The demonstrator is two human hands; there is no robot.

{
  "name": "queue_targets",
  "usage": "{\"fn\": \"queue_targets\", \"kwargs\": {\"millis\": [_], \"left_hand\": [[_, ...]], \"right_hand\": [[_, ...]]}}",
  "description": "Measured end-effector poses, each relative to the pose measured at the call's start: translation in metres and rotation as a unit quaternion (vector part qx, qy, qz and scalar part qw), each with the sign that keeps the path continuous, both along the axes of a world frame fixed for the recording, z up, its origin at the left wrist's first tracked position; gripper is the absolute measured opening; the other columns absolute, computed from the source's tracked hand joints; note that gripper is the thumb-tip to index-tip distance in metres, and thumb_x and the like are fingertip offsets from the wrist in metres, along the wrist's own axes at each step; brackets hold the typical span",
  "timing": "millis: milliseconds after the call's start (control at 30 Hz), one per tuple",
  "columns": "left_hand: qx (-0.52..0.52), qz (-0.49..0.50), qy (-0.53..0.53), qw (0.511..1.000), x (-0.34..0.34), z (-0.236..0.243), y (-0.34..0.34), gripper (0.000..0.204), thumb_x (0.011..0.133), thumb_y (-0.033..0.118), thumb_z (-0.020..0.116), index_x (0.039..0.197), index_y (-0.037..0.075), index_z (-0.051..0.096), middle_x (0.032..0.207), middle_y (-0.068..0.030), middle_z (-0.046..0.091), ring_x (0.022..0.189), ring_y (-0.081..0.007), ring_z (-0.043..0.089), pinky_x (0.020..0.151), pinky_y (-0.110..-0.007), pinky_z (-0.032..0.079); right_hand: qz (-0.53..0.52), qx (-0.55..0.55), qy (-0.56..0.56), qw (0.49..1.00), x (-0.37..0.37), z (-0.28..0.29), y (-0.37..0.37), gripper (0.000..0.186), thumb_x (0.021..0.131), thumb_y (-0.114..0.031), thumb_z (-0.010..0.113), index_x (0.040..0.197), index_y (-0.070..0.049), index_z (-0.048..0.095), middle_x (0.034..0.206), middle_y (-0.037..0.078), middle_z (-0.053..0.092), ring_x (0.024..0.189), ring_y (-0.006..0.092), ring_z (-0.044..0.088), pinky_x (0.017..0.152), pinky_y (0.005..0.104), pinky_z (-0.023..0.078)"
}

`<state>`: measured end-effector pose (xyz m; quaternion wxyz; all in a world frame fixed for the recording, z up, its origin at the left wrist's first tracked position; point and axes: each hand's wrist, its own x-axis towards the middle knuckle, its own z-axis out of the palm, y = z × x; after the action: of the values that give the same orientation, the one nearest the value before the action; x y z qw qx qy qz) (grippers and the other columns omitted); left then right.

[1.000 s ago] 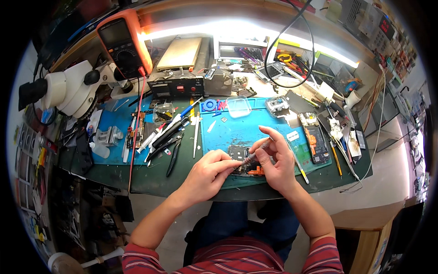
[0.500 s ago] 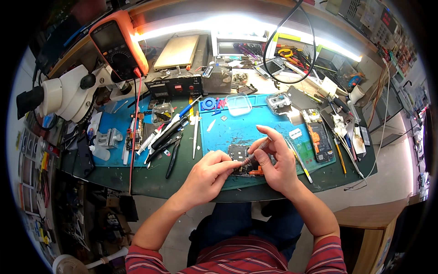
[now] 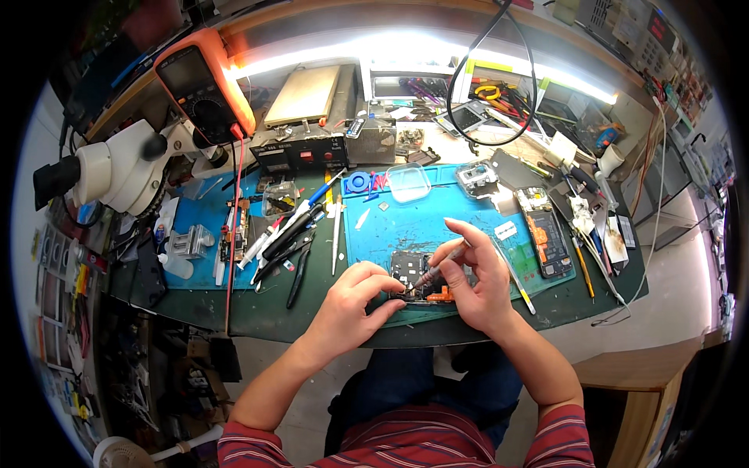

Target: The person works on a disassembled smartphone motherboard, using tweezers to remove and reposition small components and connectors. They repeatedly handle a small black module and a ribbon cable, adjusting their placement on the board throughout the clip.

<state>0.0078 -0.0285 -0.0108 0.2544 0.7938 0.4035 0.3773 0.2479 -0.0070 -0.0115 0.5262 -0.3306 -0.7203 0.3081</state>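
Observation:
An opened smartphone [image 3: 407, 265], its dark inner parts and an orange strip showing, lies on the blue work mat in front of me. My right hand [image 3: 477, 282] is closed around a slim precision screwdriver [image 3: 427, 278], the forefinger raised along its upper end. The tool slants down to the left, its tip at the phone's lower left part. At that same corner, my left hand [image 3: 357, 306] has thumb and forefinger curved about the phone's edge. Part of the phone's right side is hidden behind my right hand.
A second opened phone [image 3: 544, 234] lies to the right, beside tweezers [image 3: 515, 277]. Left of the mat are pliers [image 3: 297, 274], pens and a brush [image 3: 336, 238]. Farther back stand a clear plastic box [image 3: 408, 182], an orange multimeter [image 3: 204, 86] and a white microscope [image 3: 117, 168].
My left fingers have come away from the screwdriver's tip, spread apart, and moved down to the phone's corner. The right hand keeps the screwdriver, now with its tip lower on the phone.

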Motion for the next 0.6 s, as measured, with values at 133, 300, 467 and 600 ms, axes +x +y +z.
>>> {"fn": "queue_targets", "kwargs": {"millis": [133, 300, 467, 600], "left_hand": [[0.01, 0.015, 0.017, 1.0, 0.0013, -0.0016, -0.0006, 0.019, 0.086, 0.005, 0.087, 0.102, 0.005, 0.078, 0.103, -0.0076, 0.07, 0.09, -0.0217, 0.069, 0.073, -0.033, 0.058], [0.043, 0.009, 0.04, 0.998, 0.0018, 0.0006, 0.0008, 0.014, 0.087, 0.004, 0.086, 0.099, 0.005, 0.078, 0.099, -0.0073, 0.072, 0.088, -0.0235, 0.07, 0.074, -0.035, 0.058], [0.039, -0.001, 0.066, 0.997, 0.0034, 0.0072, 0.0027, 0.012, 0.089, 0.006, 0.083, 0.098, 0.004, 0.075, 0.097, -0.0084, 0.07, 0.09, -0.0286, 0.069, 0.079, -0.039, 0.058], [0.064, -0.026, 0.089, 0.994, 0.0017, 0.007, 0.0065, 0.013, 0.088, 0.003, 0.084, 0.099, 0.005, 0.077, 0.098, -0.0082, 0.071, 0.09, -0.0263, 0.07, 0.077, -0.036, 0.057]], "right_hand": [[-0.006, 0.003, 0.003, 1.0, 0.0005, 0.0003, -0.0005, 0.051, 0.105, 0.003, 0.064, 0.153, 0.001, 0.048, 0.099, 0.012, 0.076, 0.085, 0.0195, 0.08, 0.074, 0.0304, 0.06], [-0.023, 0.012, 0.009, 1.0, 0.0029, 0.0014, -0.0005, 0.051, 0.105, 0.004, 0.063, 0.154, 0.0, 0.048, 0.099, 0.012, 0.075, 0.085, 0.019, 0.079, 0.073, 0.0301, 0.06], [-0.019, -0.013, 0.018, 1.0, 0.0031, 0.0079, -0.0046, 0.051, 0.105, 0.003, 0.064, 0.154, 0.002, 0.048, 0.1, 0.012, 0.075, 0.085, 0.0156, 0.074, 0.08, 0.0301, 0.058], [-0.025, -0.016, 0.024, 0.999, 0.0055, 0.0084, -0.0044, 0.051, 0.105, 0.003, 0.064, 0.153, 0.003, 0.048, 0.1, 0.012, 0.074, 0.085, 0.0144, 0.072, 0.082, 0.0302, 0.058]]}}
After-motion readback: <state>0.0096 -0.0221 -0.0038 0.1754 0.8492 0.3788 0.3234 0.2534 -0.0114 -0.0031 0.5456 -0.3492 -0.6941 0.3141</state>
